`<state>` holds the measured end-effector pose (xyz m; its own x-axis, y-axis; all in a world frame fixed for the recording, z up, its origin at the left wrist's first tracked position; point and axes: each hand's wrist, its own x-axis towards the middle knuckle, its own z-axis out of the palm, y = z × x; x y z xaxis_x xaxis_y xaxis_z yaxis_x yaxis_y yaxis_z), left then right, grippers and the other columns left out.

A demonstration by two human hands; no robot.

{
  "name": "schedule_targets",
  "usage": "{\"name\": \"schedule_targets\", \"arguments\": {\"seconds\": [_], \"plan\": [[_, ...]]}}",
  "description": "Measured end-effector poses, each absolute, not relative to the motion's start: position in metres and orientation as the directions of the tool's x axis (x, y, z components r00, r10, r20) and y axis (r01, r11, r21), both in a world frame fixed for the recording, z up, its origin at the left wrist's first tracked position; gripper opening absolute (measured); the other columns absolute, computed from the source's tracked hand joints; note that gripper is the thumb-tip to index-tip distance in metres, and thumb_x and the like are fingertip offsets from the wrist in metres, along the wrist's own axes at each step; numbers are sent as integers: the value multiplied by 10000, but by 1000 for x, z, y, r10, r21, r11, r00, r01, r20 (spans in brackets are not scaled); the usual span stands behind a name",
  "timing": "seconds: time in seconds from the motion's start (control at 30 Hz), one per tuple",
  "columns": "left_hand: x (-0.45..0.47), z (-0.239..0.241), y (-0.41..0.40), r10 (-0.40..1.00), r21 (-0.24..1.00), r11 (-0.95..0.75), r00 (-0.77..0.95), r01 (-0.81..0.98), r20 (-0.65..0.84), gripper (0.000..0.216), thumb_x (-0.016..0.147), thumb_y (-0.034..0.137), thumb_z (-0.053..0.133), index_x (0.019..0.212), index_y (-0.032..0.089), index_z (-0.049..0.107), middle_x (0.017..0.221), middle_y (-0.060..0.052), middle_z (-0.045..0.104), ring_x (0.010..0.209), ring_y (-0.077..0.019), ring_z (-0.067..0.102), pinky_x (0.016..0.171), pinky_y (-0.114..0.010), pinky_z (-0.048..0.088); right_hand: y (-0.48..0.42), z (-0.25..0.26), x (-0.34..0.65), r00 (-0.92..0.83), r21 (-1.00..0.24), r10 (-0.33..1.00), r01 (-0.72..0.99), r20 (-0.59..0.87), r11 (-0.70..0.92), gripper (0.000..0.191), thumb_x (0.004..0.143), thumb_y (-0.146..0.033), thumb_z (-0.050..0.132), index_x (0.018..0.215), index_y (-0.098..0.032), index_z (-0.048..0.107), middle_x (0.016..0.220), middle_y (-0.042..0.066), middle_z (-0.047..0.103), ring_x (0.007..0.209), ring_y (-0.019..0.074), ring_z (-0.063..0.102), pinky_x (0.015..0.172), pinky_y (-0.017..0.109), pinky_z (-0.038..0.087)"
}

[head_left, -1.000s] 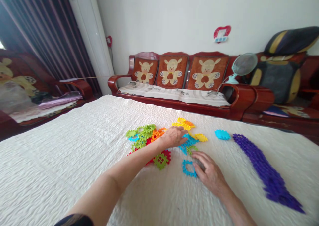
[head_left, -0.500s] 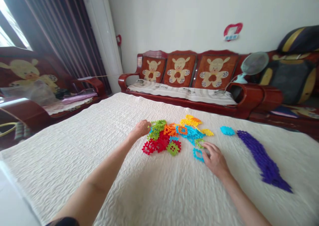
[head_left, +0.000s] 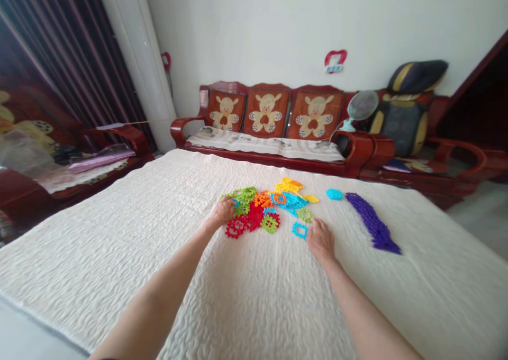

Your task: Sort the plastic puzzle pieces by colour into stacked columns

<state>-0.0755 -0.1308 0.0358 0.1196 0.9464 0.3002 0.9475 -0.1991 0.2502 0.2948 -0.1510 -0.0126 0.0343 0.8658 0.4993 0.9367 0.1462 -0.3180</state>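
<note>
A heap of flat plastic interlocking tiles [head_left: 265,205] in green, orange, red, yellow and blue lies on a white quilted cover [head_left: 159,254]. My left hand [head_left: 222,212] rests at the heap's left edge, fingers curled on a green tile [head_left: 241,207]. My right hand [head_left: 319,238] lies palm down at the heap's right side, fingertips beside a blue ring-shaped tile [head_left: 299,230]. A lone blue tile [head_left: 334,194] and a long strip of joined purple tiles [head_left: 371,222] lie to the right.
A red wooden sofa [head_left: 273,132] with bear cushions stands behind the cover, with a small fan [head_left: 359,108] on its arm. Another wooden seat [head_left: 59,164] is at the left. Dark curtains hang at the far left.
My left hand went from the heap's middle to its left edge. My right hand stayed by the blue ring tile. The camera pulled back, showing more of the cover.
</note>
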Motion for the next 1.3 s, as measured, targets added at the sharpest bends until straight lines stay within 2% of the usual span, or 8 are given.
{"name": "schedule_targets", "arguments": {"seconds": [0.27, 0.43, 0.6, 0.73, 0.83, 0.93, 1.1, 1.3], "plan": [[-62, 44, -123, 887, 337, -268, 96, 903, 451, 264, 859, 109, 400, 948, 166, 641, 1056, -94, 657, 1035, -186, 621, 942, -338, 499, -163, 4, 280, 98, -246, 913, 969, 396, 2, 361, 904, -125, 372, 1206, -127, 569, 1294, 127, 586, 1190, 223, 493, 933, 350, 342], [-13, 41, -108, 806, 400, -445, 164, 801, 568, 231, 859, 90, 400, 889, 161, 617, 948, -83, 663, 980, -182, 632, 920, -341, 512, -163, 3, 280, 94, -220, 910, 976, 404, -3, 345, 900, -132, 395, 1189, -126, 584, 1278, 117, 599, 1171, 220, 500, 921, 335, 335], [45, 34, -91, 786, 412, -510, 213, 755, 581, 185, 853, 92, 442, 896, 172, 603, 902, -68, 661, 972, -185, 631, 907, -337, 520, -160, -2, 283, 82, -202, 897, 979, 434, 9, 352, 888, -125, 401, 1186, -120, 589, 1268, 115, 607, 1164, 223, 501, 929, 333, 328], [70, 41, -89, 770, 419, -558, 258, 716, 584, 192, 893, 160, 453, 996, 178, 614, 1003, -70, 669, 1022, -166, 619, 944, -309, 497, -160, -3, 283, 75, -199, 895, 980, 439, 15, 350, 883, -126, 409, 1185, -131, 586, 1265, 113, 607, 1153, 220, 504, 922, 330, 327], [62, 49, -97, 801, 436, -520, 242, 735, 548, 264, 906, 175, 429, 1095, 174, 613, 1071, -81, 665, 1033, -172, 614, 953, -314, 484, -161, -1, 282, 78, -202, 898, 979, 433, 12, 348, 882, -128, 413, 1184, -135, 584, 1258, 113, 610, 1145, 217, 507, 917, 328, 326], [36, 54, -108, 869, 421, -397, 186, 816, 459, 287, 896, 166, 427, 1084, 172, 644, 1100, -91, 663, 1020, -182, 611, 966, -320, 462, -162, 1, 280, 92, -206, 902, 979, 422, -3, 339, 882, -124, 412, 1169, -142, 590, 1246, 110, 614, 1139, 217, 508, 901, 327, 327], [-4, 43, -114, 912, 340, -257, 110, 905, 395, 369, 810, 303, 607, 1161, 192, 635, 1241, -105, 604, 1191, -278, 513, 999, -423, 426, -163, 3, 280, 97, -203, 903, 979, 420, -10, 324, 890, -126, 406, 1160, -148, 583, 1231, 107, 613, 1125, 207, 508, 880, 318, 324], [-20, 28, -102, 908, 414, -219, 29, 884, 417, 244, 829, 191, 535, 1018, 180, 689, 1073, -79, 669, 1040, -202, 591, 963, -330, 446, -161, 0, 281, 91, -205, 905, 979, 416, -4, 336, 881, -134, 414, 1174, -134, 578, 1245, 105, 608, 1131, 210, 504, 886, 315, 332]]}}
